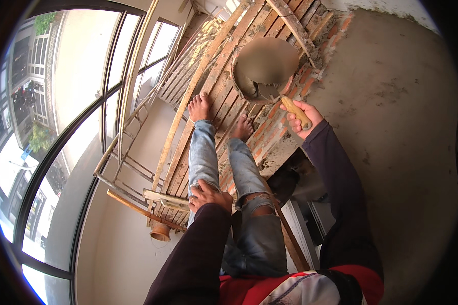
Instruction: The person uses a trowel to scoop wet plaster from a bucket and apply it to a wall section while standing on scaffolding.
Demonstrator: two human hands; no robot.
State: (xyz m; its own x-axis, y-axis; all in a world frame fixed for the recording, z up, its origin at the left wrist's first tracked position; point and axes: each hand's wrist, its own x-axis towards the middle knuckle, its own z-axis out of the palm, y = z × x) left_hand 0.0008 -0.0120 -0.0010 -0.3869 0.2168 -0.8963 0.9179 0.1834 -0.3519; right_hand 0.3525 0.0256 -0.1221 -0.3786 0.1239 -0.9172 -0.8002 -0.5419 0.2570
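My right hand (306, 118) is closed around the yellowish wooden handle of a trowel (295, 112), held at the near right edge of a round mortar tub (235, 77). Little of the trowel beyond its handle can be made out against the tub. Grey wet mortar (249, 91) lies in the tub, its upper part blurred. My left hand (207, 195) rests over the knee of my torn blue jeans (203, 152), fingers spread on the cloth and apparently holding nothing.
My bare feet stand on slatted scaffold planks (188, 152) with gaps. Exposed brickwork (269, 129) borders them, beside a grey plastered wall (392, 127). A bamboo ladder-like frame (132, 137) and large windows (61, 127) lie left. An orange-brown pot (160, 232) sits below the planks.
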